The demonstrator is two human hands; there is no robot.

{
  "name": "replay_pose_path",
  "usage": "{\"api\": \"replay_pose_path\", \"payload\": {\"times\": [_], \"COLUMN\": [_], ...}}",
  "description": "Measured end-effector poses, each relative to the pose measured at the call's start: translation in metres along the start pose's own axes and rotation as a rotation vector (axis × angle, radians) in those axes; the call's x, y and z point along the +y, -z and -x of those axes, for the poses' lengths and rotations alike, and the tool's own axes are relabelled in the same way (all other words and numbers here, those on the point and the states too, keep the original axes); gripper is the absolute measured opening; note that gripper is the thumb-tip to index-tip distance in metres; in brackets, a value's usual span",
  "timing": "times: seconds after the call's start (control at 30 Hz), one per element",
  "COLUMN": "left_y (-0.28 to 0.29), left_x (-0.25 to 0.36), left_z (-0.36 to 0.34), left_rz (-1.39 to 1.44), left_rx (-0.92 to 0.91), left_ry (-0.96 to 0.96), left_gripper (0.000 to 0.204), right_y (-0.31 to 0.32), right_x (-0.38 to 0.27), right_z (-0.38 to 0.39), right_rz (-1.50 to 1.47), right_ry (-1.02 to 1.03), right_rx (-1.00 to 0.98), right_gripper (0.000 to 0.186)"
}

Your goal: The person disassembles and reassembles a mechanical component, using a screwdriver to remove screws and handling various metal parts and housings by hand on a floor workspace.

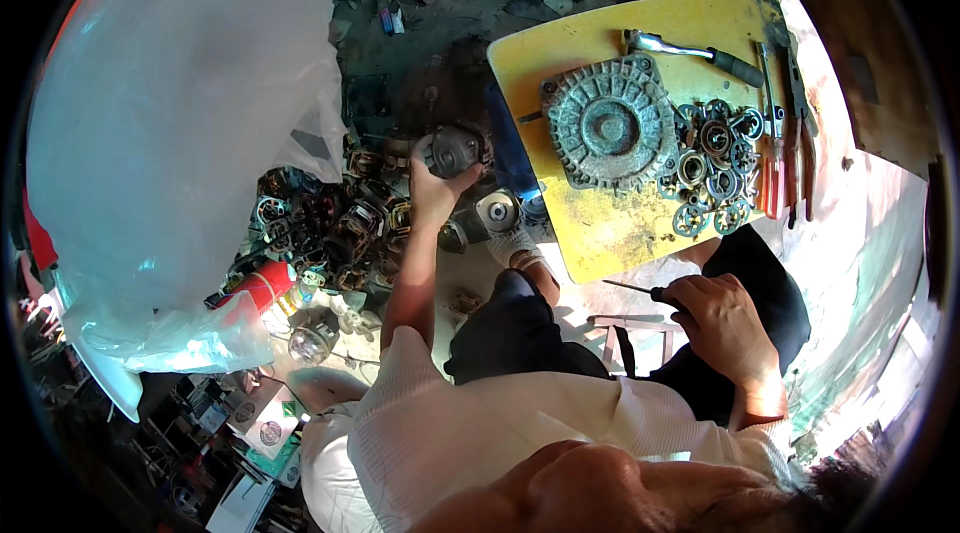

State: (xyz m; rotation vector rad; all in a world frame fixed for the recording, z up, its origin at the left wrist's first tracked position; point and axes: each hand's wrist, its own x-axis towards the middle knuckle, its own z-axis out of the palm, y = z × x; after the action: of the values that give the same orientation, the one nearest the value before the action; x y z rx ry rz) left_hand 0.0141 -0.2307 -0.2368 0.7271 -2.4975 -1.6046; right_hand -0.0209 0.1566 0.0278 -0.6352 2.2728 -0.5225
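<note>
Here's the yellow tabletop (605, 241) out on the right, the heap of motor parts (345, 233) to the left, and a finned metal housing (610, 125) lying on the board. Just left of the board, the left hand (436, 191) grips a dark round motor part (458, 148); the right hand (725, 323), nearer and right, clasps a slim screwdriver (628, 285), tip leftward. Best handling, I'd judge: firm rim grip, blade clear of fingers.

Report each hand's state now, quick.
Left hand: closed, holding a dark, round metal part.
Right hand: closed, holding a slim, dark-handled metal tool.
</note>
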Motion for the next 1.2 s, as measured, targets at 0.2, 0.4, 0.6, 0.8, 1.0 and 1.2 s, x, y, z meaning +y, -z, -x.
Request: {"api": "replay_pose_path", "payload": {"times": [0.2, 0.4, 0.6, 0.8, 1.0, 1.2], "left_y": [-0.047, -0.039, 0.022, 0.091, 0.064, 0.068], "left_x": [0.016, 0.008, -0.011, -0.174, -0.163, -0.077], "left_z": [0.051, 0.071, 0.137, 0.292, 0.406, 0.414], "left_rz": [-0.778, -0.516, -0.64, -0.699, -0.538, -0.495], "left_rx": [-0.142, -0.059, 0.219, 0.374, 0.033, 0.225], "left_ry": [-0.254, -0.248, -0.059, 0.291, 0.87, 0.794], "left_gripper": [0.093, 0.104, 0.086, 0.086, 0.101, 0.096], "right_y": [0.001, -0.003, -0.014, -0.048, -0.065, -0.079], "right_x": [0.005, 0.021, 0.04, 0.062, 0.07, 0.102], "right_z": [0.006, 0.015, 0.037, 0.046, 0.078, 0.073], "right_rz": [0.056, 0.062, 0.145, 0.316, 0.326, 0.368], "right_ry": [0.074, 0.165, 0.194, 0.301, 0.325, 0.267], "right_rx": [-0.046, -0.062, -0.08, -0.154, -0.086, -0.037], "right_gripper": [0.021, 0.02, 0.019, 0.013, 0.027, 0.024]}}
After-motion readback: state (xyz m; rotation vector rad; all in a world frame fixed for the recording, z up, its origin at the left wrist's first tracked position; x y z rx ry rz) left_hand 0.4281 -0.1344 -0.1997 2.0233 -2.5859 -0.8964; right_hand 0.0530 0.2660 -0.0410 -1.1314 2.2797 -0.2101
